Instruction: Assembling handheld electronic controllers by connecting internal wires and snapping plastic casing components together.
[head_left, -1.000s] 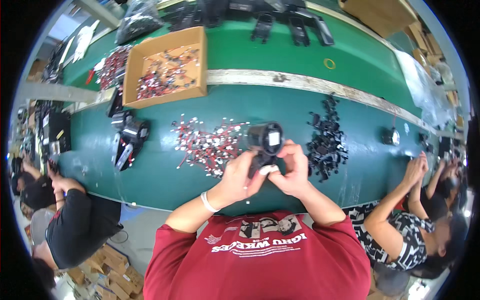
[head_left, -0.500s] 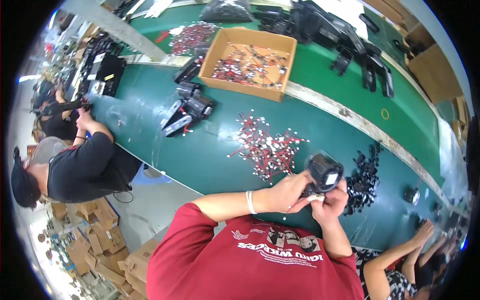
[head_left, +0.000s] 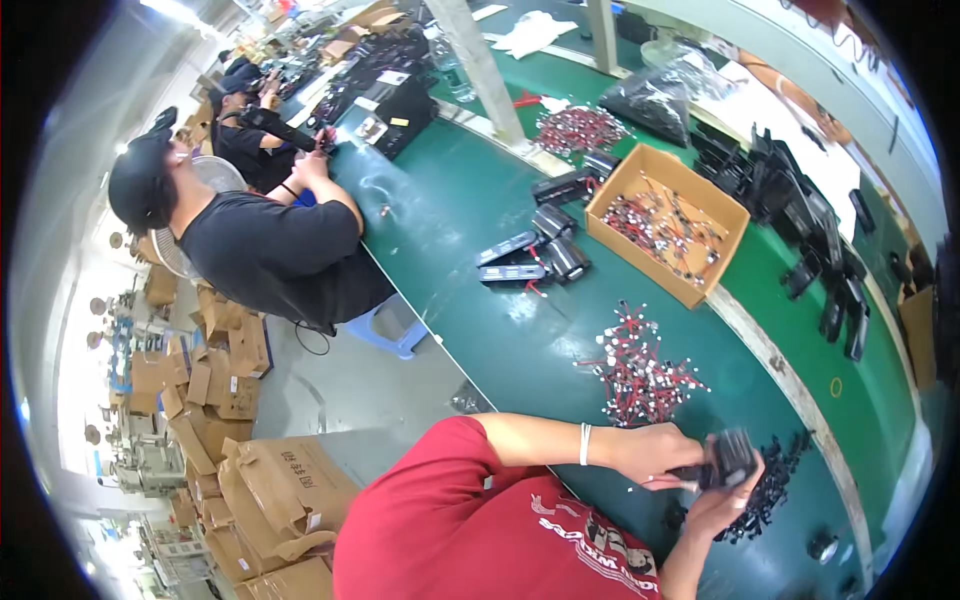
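Observation:
My left hand [head_left: 655, 452], with a white band at its wrist, is closed at the near side of a black plastic housing [head_left: 733, 457]. My right hand [head_left: 724, 506] wraps the housing from the right and below. Blur hides the part's details and what the left fingertips pinch. Just beyond my hands lies a heap of red and black wires with white connectors [head_left: 645, 375]. Close by on the right spreads a pile of small black parts [head_left: 772, 490].
Farther off, a cardboard box [head_left: 665, 262] holds more wires, with black housings [head_left: 562, 250] left of it. More black housings [head_left: 825, 260] lie on the green surface beyond a pale ledge [head_left: 770, 365]. A person in black [head_left: 270, 245] sits along the bench at left.
The view has swung left, so the bench things sit farther right. The housing has been turned in my hands, and its round end with the white label no longer shows.

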